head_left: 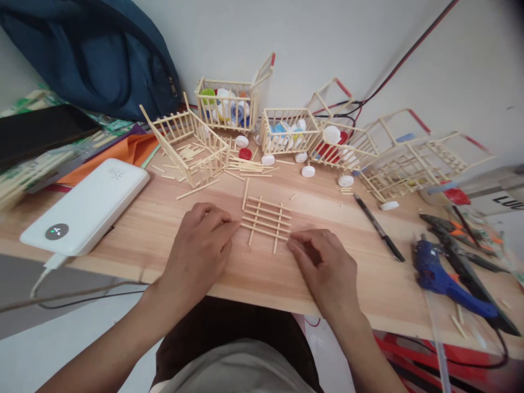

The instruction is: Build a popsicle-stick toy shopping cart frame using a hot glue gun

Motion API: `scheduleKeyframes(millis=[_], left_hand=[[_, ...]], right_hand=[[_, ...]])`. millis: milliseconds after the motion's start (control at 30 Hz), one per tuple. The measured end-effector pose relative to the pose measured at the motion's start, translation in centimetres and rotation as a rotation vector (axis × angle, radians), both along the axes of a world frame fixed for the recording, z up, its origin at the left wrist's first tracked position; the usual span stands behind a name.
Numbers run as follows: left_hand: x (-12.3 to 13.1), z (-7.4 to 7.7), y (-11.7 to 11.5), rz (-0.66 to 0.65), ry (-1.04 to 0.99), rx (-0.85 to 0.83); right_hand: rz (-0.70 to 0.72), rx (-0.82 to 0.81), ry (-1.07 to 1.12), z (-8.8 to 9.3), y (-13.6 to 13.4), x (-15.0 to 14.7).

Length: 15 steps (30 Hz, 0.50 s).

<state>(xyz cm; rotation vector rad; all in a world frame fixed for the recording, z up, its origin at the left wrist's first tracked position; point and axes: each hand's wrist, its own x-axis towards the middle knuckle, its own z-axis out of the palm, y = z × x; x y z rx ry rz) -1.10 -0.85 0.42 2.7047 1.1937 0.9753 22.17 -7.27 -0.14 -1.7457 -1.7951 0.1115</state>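
A small grid of thin wooden sticks (262, 220) lies flat on the table in front of me, several crosswise sticks over two uprights. My left hand (204, 243) pinches the left end of the grid's nearest crosswise stick (265, 231). At that stick's other end are the closed thumb and fingertips of my right hand (325, 265). Just beyond the grid's left corner lies a loose stick (245, 194). Farther back stands an unfinished stick basket (192, 143) with cut sticks inside and around it.
Stick carts (227, 103) with bottle-cap wheels line the wall, some filled with caps. A white power bank (88, 204) lies left, near a blue bag (102, 54). On the right are a pen (379, 226), a blue glue gun (446, 278) and pliers (446, 224). The table's front edge is close.
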Motion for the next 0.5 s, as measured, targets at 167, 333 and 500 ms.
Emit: scheduleKeyframes(millis=[167,333,500], left_hand=[[0.1,-0.1,0.1,0.006,-0.007,-0.010],[0.1,-0.1,0.2,0.007,-0.005,-0.021],[-0.1,-0.2,0.1,0.004,-0.006,-0.027]], right_hand=[[-0.021,0.025,-0.006,0.0,-0.1,-0.1],[0.100,0.132,-0.122,0.3,-1.2,-0.5],[0.234,0.118,-0.140,0.7,-1.8,-1.0]])
